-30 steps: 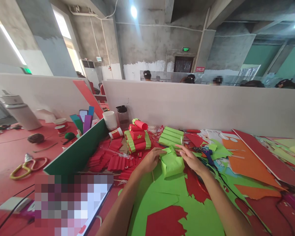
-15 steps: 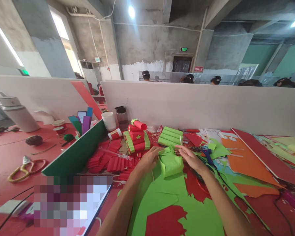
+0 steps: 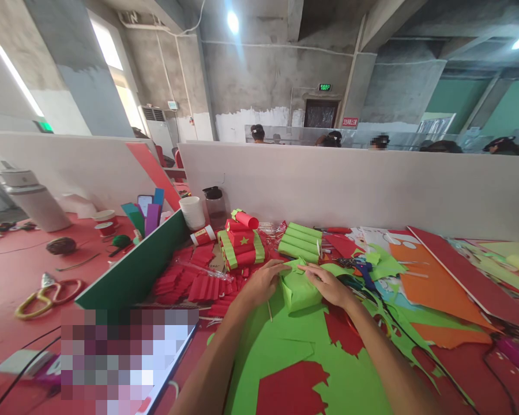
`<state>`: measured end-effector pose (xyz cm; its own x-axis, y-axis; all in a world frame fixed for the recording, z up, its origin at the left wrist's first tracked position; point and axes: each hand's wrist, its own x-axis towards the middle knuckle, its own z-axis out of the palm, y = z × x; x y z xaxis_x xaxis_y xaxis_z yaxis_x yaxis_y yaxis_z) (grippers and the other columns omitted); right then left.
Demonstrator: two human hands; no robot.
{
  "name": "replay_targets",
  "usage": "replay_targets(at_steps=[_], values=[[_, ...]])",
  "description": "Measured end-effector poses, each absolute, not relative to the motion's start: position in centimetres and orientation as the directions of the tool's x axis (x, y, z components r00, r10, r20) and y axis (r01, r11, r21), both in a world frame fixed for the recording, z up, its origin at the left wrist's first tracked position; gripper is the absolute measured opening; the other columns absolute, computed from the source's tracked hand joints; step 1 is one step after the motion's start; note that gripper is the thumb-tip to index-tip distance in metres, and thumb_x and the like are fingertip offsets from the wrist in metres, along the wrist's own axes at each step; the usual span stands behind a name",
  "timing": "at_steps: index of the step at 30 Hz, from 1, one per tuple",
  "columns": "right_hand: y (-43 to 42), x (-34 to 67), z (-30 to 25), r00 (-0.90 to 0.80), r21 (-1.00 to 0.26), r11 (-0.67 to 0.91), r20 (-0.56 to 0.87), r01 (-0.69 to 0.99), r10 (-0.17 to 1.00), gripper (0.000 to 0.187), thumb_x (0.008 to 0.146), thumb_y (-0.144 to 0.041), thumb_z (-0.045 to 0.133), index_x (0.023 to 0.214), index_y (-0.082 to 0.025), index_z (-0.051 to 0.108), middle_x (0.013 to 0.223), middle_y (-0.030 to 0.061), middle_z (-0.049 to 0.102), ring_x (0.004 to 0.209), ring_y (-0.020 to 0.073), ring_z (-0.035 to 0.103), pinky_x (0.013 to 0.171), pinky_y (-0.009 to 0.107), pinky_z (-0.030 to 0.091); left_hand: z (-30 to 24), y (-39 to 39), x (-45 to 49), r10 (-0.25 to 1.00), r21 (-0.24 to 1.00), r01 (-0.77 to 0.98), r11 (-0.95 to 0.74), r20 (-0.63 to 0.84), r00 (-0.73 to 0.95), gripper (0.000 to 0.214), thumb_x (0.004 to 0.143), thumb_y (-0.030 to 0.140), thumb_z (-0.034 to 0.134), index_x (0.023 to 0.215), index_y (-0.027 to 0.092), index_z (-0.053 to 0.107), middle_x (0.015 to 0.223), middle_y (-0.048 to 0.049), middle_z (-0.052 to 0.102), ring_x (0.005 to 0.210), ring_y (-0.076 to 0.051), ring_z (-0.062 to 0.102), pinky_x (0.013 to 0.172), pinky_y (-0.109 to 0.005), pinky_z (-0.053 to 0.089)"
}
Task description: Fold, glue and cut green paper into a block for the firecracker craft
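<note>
In the head view a box-shaped package of light green paper (image 3: pixel 301 295) sits in front of me, with folded flaps on its top. My left hand (image 3: pixel 264 281) is at its left side, fingers curled in against the upper edge. My right hand (image 3: pixel 328 285) bends over the right side, its fingertips pressed on the top flap. Both hands hold the package between them. Underneath lie large green paper sheets (image 3: pixel 281 360) and a jagged-edged red paper piece (image 3: pixel 292 392). A thin white stick (image 3: pixel 270 311) lies beside my left wrist.
Behind the hands stand a red-and-green paper model (image 3: pixel 242 245) and a row of green paper rolls (image 3: pixel 300 240). Folded red paper (image 3: pixel 203 288) is at the left, a blue glue gun (image 3: pixel 365 271) with cable at the right. A green board (image 3: pixel 130 265), a phone-like screen (image 3: pixel 168 346) and scissors (image 3: pixel 47 300) lie further left.
My right hand has moved left and inward, from beside the package onto its top flap. The raised flaps now lie lower under my fingers. My left hand has shifted slightly inward.
</note>
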<state>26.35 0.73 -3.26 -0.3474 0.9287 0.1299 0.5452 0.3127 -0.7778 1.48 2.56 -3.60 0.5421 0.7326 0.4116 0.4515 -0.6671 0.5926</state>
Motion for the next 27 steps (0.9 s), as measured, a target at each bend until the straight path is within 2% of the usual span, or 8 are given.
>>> replay_targets(at_steps=[5,9,12,15,20,27], values=[[0.9,26.3,-3.6,-0.361,-0.729,0.404,0.227,0.553,0.905,0.045,0.095,-0.053,0.048,0.130,-0.029,0.062,0.137,0.0090,0.058,0.130,0.0287,0.051,0.111,0.047,0.036,-3.2,2.4,1.6,0.781,0.635,0.471,-0.612,0.394,0.484,0.048,0.087,0.007,0.038,0.127,0.017,0.060,0.125,-0.0112,0.064,0.117,-0.025,0.059,0.101,-0.039,0.046],[1.1,26.1,-4.0,-0.349,-0.701,0.438,0.279,0.562,0.895,0.040,0.096,-0.047,0.048,0.128,-0.028,0.062,0.130,0.0088,0.061,0.122,0.0269,0.056,0.110,0.045,0.038,-2.7,2.0,1.6,0.795,0.672,0.454,-0.585,0.362,0.487,0.037,0.098,0.026,0.037,0.126,0.018,0.061,0.127,-0.0112,0.062,0.119,-0.026,0.058,0.103,-0.039,0.045],[1.2,26.1,-4.3,-0.336,-0.693,0.452,0.309,0.561,0.890,0.038,0.096,-0.043,0.047,0.128,-0.029,0.062,0.129,0.0083,0.061,0.121,0.0263,0.057,0.109,0.044,0.040,-2.3,1.6,1.4,0.777,0.714,0.405,-0.572,0.313,0.546,0.043,0.099,0.044,0.042,0.134,0.023,0.053,0.135,-0.0095,0.057,0.121,-0.026,0.056,0.101,-0.038,0.046],[1.3,26.1,-4.5,-0.333,-0.698,0.452,0.312,0.554,0.890,0.039,0.096,-0.043,0.048,0.133,-0.031,0.057,0.132,0.0068,0.060,0.122,0.0261,0.056,0.108,0.044,0.041,-2.2,1.4,1.3,0.753,0.714,0.400,-0.574,0.268,0.601,0.060,0.091,0.053,0.054,0.143,0.025,0.043,0.143,-0.0102,0.049,0.127,-0.028,0.052,0.104,-0.040,0.045],[1.1,26.0,-4.5,-0.308,-0.712,0.424,0.297,0.560,0.904,0.047,0.095,-0.047,0.048,0.140,-0.031,0.049,0.140,0.0068,0.054,0.130,0.0263,0.050,0.111,0.046,0.037,-2.5,1.6,1.4,0.747,0.687,0.431,-0.586,0.251,0.615,0.068,0.088,0.056,0.058,0.145,0.024,0.041,0.145,-0.0129,0.045,0.131,-0.031,0.047,0.109,-0.046,0.039],[0.6,26.1,-3.6,-0.306,-0.741,0.380,0.243,0.554,0.920,0.048,0.096,-0.052,0.045,0.139,-0.031,0.050,0.141,0.0068,0.054,0.130,0.0274,0.049,0.110,0.045,0.037,-2.7,1.9,0.8,0.775,0.743,0.389,-0.545,0.269,0.572,0.048,0.098,0.044,0.044,0.141,0.024,0.046,0.142,-0.0098,0.050,0.129,-0.026,0.048,0.109,-0.040,0.040]])
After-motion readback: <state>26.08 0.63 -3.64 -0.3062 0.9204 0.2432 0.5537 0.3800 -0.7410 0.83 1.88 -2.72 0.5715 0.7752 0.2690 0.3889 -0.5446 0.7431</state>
